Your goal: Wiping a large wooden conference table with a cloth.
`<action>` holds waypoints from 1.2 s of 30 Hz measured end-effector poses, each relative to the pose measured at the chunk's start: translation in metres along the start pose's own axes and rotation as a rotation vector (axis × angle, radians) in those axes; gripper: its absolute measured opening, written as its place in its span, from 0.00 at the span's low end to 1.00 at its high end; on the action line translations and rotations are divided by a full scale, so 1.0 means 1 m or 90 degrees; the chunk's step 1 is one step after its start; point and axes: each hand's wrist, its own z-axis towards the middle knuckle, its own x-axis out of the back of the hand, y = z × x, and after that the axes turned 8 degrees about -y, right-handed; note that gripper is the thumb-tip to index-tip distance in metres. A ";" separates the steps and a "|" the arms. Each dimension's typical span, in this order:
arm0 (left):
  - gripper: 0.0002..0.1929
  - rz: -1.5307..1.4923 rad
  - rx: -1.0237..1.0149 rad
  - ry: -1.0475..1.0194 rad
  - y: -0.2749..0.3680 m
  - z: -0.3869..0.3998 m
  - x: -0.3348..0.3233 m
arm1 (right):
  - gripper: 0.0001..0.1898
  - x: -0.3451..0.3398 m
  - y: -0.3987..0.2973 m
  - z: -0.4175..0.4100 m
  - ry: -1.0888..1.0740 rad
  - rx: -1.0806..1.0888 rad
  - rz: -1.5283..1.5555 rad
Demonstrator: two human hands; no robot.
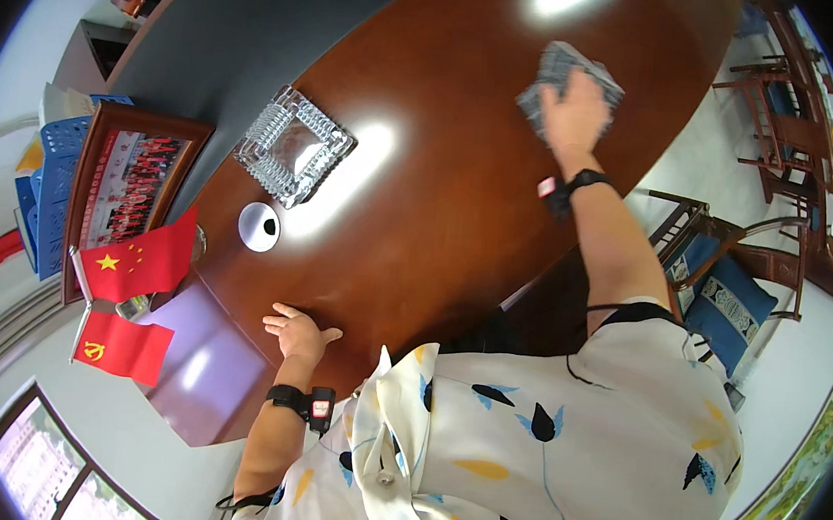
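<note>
My right hand (578, 114) presses a grey patterned cloth (556, 64) flat on the glossy brown wooden desk (423, 186), towards the upper right. The hand is a little blurred. My left hand (302, 333) rests on the desk near its lower left edge, fingers spread, holding nothing. Between the hands and the dark desk part stands a square cut-glass ashtray (294, 147). A small white round cup (259, 228) is just below it, nearer my left hand.
Two small red flags (138, 262) on a stand, a framed group photo (137, 187) and blue file holders (60, 177) stand at the left. Wooden chairs, one with a blue cushion (730, 310), are at the right beyond the desk edge.
</note>
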 end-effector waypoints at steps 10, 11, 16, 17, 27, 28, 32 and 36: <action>0.73 -0.026 -0.007 0.030 0.003 -0.010 0.006 | 0.39 0.054 -0.189 -0.283 -0.423 0.557 0.215; 0.73 -0.029 -0.013 0.033 0.001 -0.010 0.007 | 0.40 0.056 -0.187 -0.306 -0.429 0.601 0.229; 0.73 -0.043 -0.032 0.052 -0.002 -0.007 0.007 | 0.38 0.073 -0.153 -0.330 -0.472 0.605 0.226; 0.73 -0.052 -0.024 0.046 0.000 -0.008 0.008 | 0.38 0.075 -0.145 -0.327 -0.466 0.582 0.226; 0.74 -0.092 -0.008 0.062 -0.005 -0.005 -0.005 | 0.37 0.066 -0.058 -0.249 -0.301 0.405 0.174; 0.74 -0.093 -0.006 0.065 -0.005 -0.005 -0.003 | 0.37 0.061 -0.051 -0.234 -0.289 0.394 0.177; 0.74 -0.121 0.004 0.039 -0.005 -0.005 -0.002 | 0.36 0.050 -0.016 -0.163 -0.281 0.350 0.173; 0.74 -0.111 -0.023 0.033 -0.005 -0.008 0.002 | 0.36 0.036 0.049 -0.075 -0.259 0.247 0.133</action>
